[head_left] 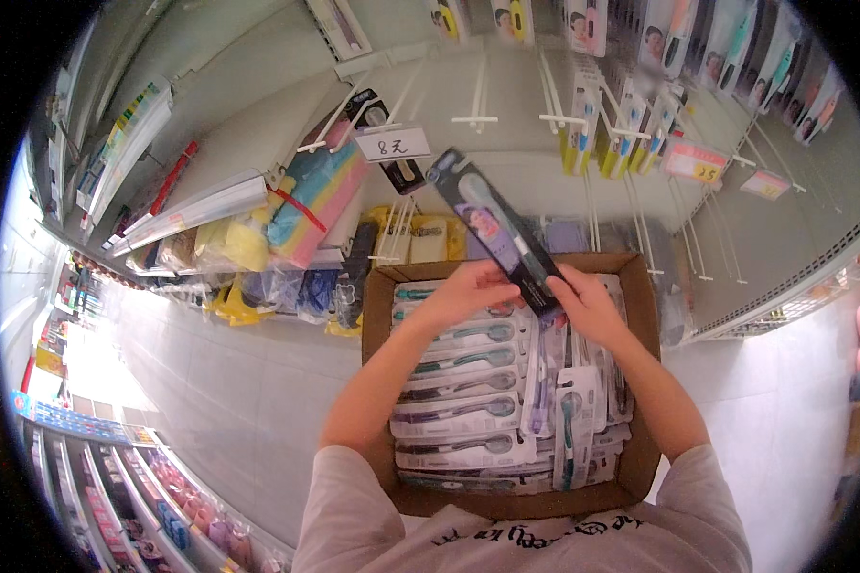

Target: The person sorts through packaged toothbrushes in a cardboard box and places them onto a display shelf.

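Note:
My right hand [584,301] grips the lower right edge of a long black blister pack [498,233], which slants up to the left over an open cardboard box. Inside the pack shows a long-handled tool with a rounded grey head, beside a printed picture. My left hand [476,290] holds the pack's lower left edge, its fingertips partly hidden behind it. Below lie several clear-fronted packs [466,358] with green, purple and dark handles, stacked in the cardboard box [383,308]. One pack with a green handle [573,430] lies lengthwise at the box's right side.
White display hooks [476,120] stick out from the shelf ahead. A similar black pack [405,175] hangs behind a handwritten price card [393,145]. More packs [580,122] hang at the right. Folded striped cloths [319,193] fill the left shelf. Stocked shelving [179,494] stands across the aisle floor [258,401].

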{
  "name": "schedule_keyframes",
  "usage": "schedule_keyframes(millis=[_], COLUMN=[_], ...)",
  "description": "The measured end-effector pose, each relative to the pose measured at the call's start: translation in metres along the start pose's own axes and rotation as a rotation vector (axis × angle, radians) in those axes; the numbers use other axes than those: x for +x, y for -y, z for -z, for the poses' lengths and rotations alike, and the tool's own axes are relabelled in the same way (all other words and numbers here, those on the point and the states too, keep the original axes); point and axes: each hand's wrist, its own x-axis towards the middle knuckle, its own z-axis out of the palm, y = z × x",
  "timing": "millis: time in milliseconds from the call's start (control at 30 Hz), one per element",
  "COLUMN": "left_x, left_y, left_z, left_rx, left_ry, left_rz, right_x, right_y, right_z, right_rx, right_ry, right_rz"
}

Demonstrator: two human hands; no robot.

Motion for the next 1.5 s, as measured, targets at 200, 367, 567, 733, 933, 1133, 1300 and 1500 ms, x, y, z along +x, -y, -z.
schedule_keyframes(millis=[200,367,567,733,933,1133,1300,1500], left_x=[0.003,0.0,-0.001,0.001,0.004,-0.003,-0.005,-0.005], left_y=[0.001,-0.002,-0.008,-0.001,-0.004,-0.012,-0.01,-0.005], left_z=[-0.002,0.021,0.033,0.041,0.033,0.033,0.037,0.047], left_rx=[-0.21,-0.231,-0.206,-0.134,-0.093,-0.024,0.031,0.116], left_ry=[-0.246,-0.564,-0.668,-0.728,-0.751,-0.762,-0.796,-0.781], left_rz=[-0.018,-0.135,-0.221,-0.279,-0.425,-0.314,-0.333,-0.317], right_x=[0.002,0.003,0.002,0.001,0.002,0.002,0.002,0.002], right_y=[-0.012,-0.013,-0.008,-0.007,-0.008,-0.011,-0.011,-0.006], right_z=[-0.005,0.0,0.002,0.003,0.004,0.004,0.004,0.004], right_rx=[0.012,0.036,0.011,0.01,0.023,0.014,0.003,-0.046], right_ry=[-0.024,0.083,0.091,0.095,0.086,0.098,0.106,0.114], right_rz=[0.096,0.074,0.086,0.08,0.088,0.095,0.106,0.108])
